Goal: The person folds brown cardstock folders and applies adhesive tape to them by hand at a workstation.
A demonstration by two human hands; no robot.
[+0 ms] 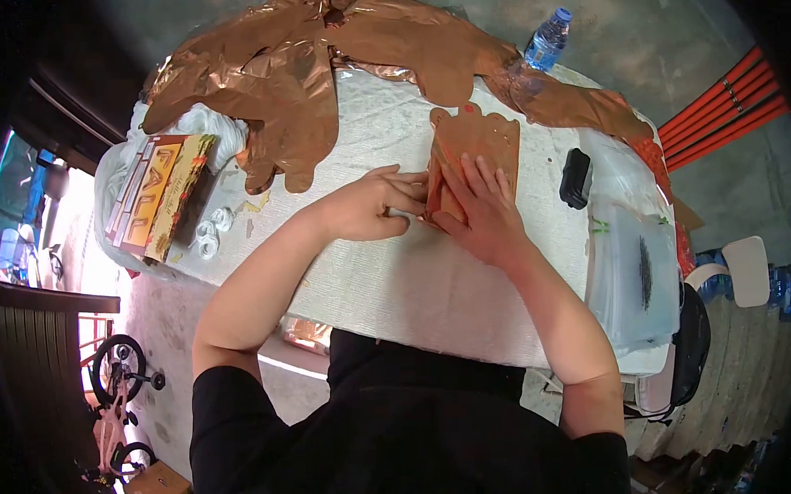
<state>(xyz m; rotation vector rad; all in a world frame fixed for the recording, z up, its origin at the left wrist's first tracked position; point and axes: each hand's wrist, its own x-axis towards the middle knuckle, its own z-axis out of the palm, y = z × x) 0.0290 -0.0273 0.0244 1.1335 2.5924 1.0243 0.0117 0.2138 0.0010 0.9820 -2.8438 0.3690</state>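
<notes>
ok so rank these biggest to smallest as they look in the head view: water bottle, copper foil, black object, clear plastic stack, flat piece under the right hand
1. Copper foil
2. Clear plastic stack
3. Flat piece, partly covered
Water bottle and black object come last, too alike to rank.

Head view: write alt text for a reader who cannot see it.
A person's right hand lies flat on a brown piece on a white table, the left hand at its left edge. Copper foil drapes the far side, near a bottle; a box is at left.
</notes>
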